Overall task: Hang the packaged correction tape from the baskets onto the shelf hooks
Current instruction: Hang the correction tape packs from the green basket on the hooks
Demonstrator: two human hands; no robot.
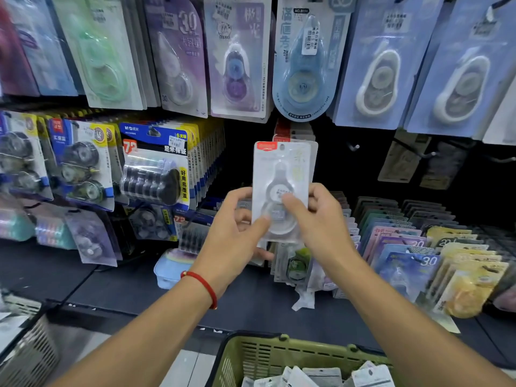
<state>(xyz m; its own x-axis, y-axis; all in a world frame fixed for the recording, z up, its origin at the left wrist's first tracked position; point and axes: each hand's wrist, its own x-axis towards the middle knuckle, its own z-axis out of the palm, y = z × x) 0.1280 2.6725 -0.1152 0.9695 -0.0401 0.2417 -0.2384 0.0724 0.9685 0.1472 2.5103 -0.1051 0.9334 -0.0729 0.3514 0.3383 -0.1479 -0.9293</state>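
Observation:
A white correction tape pack [282, 166] with a red top label stands upright in front of the shelf's dark gap. My left hand [237, 230] grips its lower left side, thumb on the clear blister. My right hand [318, 222] grips the lower right side, thumb across the front. More of the same packs [293, 135] hang right behind it. A bare hook tip [354, 147] shows to the right. The green basket [245, 356] below holds several more white packs [368, 375].
Rows of hanging tape packs [240, 60] fill the top. Blue and yellow multi-packs [156, 166] hang at left. Upright stacked packs [418, 258] crowd the shelf at right. A grey basket [30, 356] sits at lower left.

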